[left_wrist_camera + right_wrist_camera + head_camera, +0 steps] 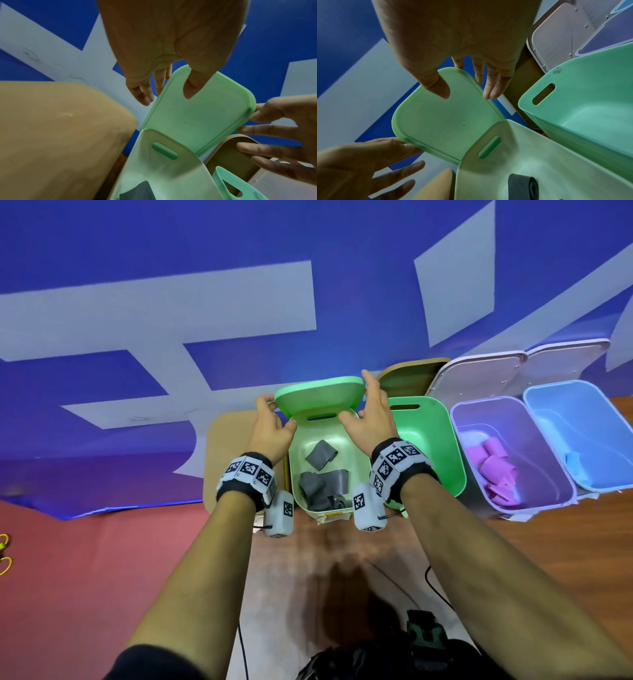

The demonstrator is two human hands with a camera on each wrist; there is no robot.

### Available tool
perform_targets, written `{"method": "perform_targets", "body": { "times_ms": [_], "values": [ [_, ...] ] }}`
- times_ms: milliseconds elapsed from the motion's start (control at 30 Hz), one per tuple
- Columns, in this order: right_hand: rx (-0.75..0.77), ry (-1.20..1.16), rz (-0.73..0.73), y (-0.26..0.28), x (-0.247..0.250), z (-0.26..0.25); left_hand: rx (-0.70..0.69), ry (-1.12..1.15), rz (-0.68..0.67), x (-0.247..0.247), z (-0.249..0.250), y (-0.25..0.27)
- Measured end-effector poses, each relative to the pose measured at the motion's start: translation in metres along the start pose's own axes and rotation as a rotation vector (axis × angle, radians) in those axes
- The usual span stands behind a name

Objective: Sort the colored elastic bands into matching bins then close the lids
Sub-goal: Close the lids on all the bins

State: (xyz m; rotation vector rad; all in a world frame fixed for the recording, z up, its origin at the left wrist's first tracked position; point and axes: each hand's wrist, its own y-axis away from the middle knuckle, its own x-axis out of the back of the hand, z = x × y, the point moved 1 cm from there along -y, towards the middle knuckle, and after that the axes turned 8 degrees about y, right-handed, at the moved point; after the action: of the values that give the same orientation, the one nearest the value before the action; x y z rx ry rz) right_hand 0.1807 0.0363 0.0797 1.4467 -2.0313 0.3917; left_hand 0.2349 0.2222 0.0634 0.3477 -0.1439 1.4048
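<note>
A green lid [318, 393] stands tilted up behind a pale green bin [308, 436] that holds several grey bands [322, 481]. My left hand [270, 419] grips the lid's left edge and my right hand [370, 412] grips its right edge. In the left wrist view the left hand [167, 94] has its thumb on the inner face of the lid [197, 115] and its fingers behind it. The right wrist view shows the right hand [467, 93] pinching the lid [445, 121] the same way, with a grey band [522, 186] in the bin below.
To the right stand an open green bin [428, 440], a purple bin [548, 446] with purple bands [493, 470], and a blue bin [582, 422]. Their lids [479, 378] lean upright behind. A tan-lidded bin [226, 446] sits at the left. Yellow loops [5, 553] lie far left.
</note>
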Motion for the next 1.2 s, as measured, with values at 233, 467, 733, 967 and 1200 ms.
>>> {"method": "perform_targets", "body": {
  "times_ms": [233, 467, 733, 967, 1200],
  "values": [
    [-0.042, 0.000, 0.006, 0.030, 0.012, -0.006, 0.051, -0.024, -0.038, 0.006, 0.007, 0.041],
    [-0.115, 0.042, -0.035, 0.058, 0.008, 0.019, 0.090, -0.027, -0.091, -0.002, -0.013, 0.069],
    [-0.200, 0.158, -0.122, 0.078, -0.003, 0.043, 0.165, -0.192, -0.165, -0.010, -0.042, 0.093],
    [-0.241, 0.259, -0.228, 0.092, -0.021, 0.061, 0.162, -0.394, -0.116, -0.017, -0.060, 0.102],
    [-0.230, 0.306, -0.241, 0.096, -0.022, 0.072, 0.112, -0.484, -0.120, -0.020, -0.066, 0.106]
  ]
}}
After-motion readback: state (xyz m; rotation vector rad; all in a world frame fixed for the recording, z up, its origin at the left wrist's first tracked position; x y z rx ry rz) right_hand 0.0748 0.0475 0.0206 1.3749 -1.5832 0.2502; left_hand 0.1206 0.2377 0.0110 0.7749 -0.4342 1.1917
